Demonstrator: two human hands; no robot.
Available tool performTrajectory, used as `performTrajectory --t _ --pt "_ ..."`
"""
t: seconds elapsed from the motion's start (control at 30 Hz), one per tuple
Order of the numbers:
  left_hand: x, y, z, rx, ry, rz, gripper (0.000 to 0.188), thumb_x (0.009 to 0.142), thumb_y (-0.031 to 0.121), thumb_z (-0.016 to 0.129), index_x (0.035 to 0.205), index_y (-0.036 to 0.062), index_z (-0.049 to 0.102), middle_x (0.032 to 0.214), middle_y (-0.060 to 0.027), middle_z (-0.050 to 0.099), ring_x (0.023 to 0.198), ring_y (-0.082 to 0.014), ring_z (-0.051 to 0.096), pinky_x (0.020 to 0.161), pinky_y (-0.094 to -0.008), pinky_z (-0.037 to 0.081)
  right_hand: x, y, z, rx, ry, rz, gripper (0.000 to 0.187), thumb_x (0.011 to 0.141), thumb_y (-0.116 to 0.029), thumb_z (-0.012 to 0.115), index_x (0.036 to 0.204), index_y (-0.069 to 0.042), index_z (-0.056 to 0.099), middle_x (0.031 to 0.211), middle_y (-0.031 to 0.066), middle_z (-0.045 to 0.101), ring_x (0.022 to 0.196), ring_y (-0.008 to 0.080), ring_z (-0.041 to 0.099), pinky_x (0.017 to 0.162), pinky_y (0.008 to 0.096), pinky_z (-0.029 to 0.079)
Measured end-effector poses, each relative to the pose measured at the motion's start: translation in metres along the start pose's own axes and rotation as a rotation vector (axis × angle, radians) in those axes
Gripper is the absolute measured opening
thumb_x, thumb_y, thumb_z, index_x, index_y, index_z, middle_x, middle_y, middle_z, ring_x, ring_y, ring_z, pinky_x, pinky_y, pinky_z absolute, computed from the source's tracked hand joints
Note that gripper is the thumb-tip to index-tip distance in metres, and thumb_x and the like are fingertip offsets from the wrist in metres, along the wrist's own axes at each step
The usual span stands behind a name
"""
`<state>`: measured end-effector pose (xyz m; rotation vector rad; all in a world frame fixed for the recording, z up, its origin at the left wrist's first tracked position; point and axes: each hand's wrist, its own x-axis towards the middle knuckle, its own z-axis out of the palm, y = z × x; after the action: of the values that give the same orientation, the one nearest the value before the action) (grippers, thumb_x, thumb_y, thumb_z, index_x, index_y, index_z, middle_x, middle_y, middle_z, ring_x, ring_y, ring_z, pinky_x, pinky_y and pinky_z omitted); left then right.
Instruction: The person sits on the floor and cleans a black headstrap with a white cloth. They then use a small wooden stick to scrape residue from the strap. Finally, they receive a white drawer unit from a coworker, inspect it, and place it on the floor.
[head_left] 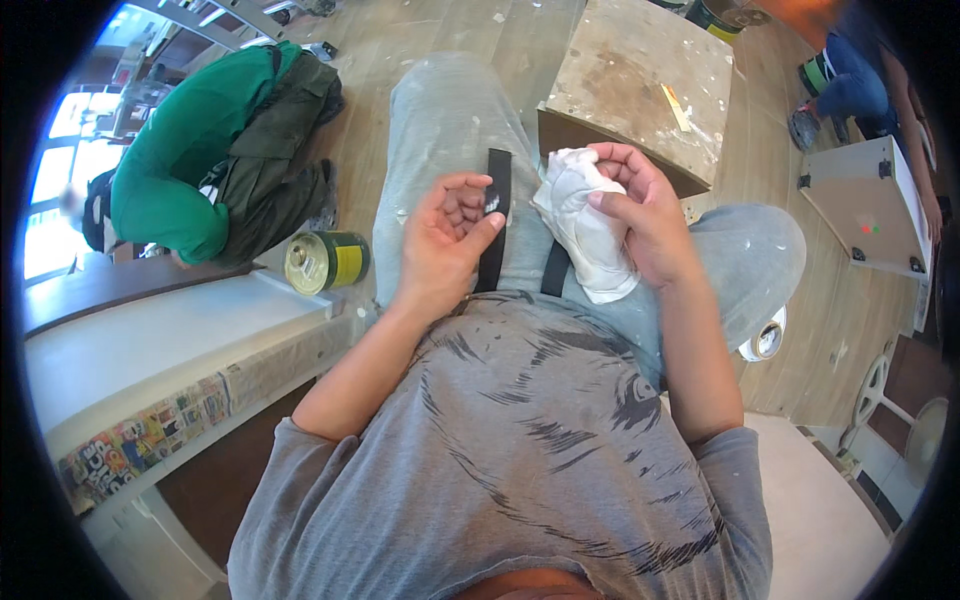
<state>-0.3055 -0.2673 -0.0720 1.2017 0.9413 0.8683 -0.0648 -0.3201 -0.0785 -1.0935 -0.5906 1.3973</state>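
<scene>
A crumpled white cloth point(585, 225) hangs from my right hand point(640, 200), its fingers and thumb closed on the upper right part. The lower end of the cloth drapes over my lap. My left hand point(445, 240) is raised over my thigh, fingers loosely curled and thumb apart from the index finger, with no held thing visible. Its thumb tip overlaps a black strap point(492, 255) that lies along my lap; I cannot tell whether they touch. Part of a second black strap point(555, 268) shows beside the cloth.
Ahead stands a paint-stained wooden box point(640, 75) with a small yellowish strip point(676, 108) on top. A green-and-yellow can point(327, 262) stands left, beside a long white panel point(150, 345). A person in green point(200, 150) bends at the left; another person point(860, 80) handles a white panel point(860, 190) at the right.
</scene>
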Motion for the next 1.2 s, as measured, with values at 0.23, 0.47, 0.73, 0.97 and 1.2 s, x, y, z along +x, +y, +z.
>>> performTrajectory --t 0.23,0.47,0.73,0.97,1.2 --pt "0.027 0.015 -0.016 0.281 0.062 0.059 0.021 0.09 -0.001 0.078 0.11 -0.0016 0.073 0.09 -0.0015 0.072 0.081 -0.007 0.064 0.075 -0.0223 0.052 0.019 -0.019 0.004 -0.167 -0.044 -0.07 0.031 0.083 -0.008 0.085 0.108 -0.003 0.068 0.095 -0.0002 0.069 0.088 0.0091 0.065 0.083 0.0245 0.053" --pt "0.07 0.031 -0.028 0.439 0.09 0.139 0.024 0.086 0.003 0.084 0.107 -0.0032 0.076 0.088 -0.0008 0.072 0.076 -0.0046 0.061 0.07 -0.0204 0.049 0.055 0.001 0.046 -0.669 0.078 -0.637 0.038 0.076 -0.017 0.091 0.103 -0.004 0.069 0.116 0.012 0.068 0.099 0.0204 0.067 0.087 0.0346 0.054" --pt "0.083 0.018 -0.045 0.499 0.082 0.152 0.016 0.083 0.008 0.088 0.093 -0.0009 0.079 0.079 0.0019 0.068 0.072 -0.0039 0.057 0.066 -0.0204 0.044 0.039 0.041 0.057 -0.942 0.08 -0.776 0.045 0.075 -0.018 0.088 0.116 -0.007 0.072 0.122 0.0168 0.063 0.107 0.0339 0.066 0.091 0.04 0.054" --pt "0.093 0.025 -0.042 0.517 0.0 0.072 0.023 0.082 0.017 0.09 0.085 -0.0004 0.076 0.075 0.0002 0.068 0.07 -0.0057 0.057 0.064 -0.0234 0.046 0.014 0.018 0.07 -1.017 -0.055 -0.713 0.036 0.075 -0.007 0.073 0.111 -0.012 0.073 0.105 0.0156 0.063 0.089 0.037 0.068 0.078 0.0428 0.057" --pt "0.095 0.022 -0.04 0.522 0.007 0.068 0.024 0.081 0.017 0.09 0.082 -0.0008 0.075 0.075 -0.0021 0.07 0.068 -0.0064 0.058 0.063 -0.0246 0.046 0.006 0.036 0.088 -1.204 -0.114 -0.648 0.028 0.081 -0.014 0.074 0.109 -0.012 0.074 0.105 0.0141 0.064 0.085 0.0368 0.071 0.073 0.0459 0.059"
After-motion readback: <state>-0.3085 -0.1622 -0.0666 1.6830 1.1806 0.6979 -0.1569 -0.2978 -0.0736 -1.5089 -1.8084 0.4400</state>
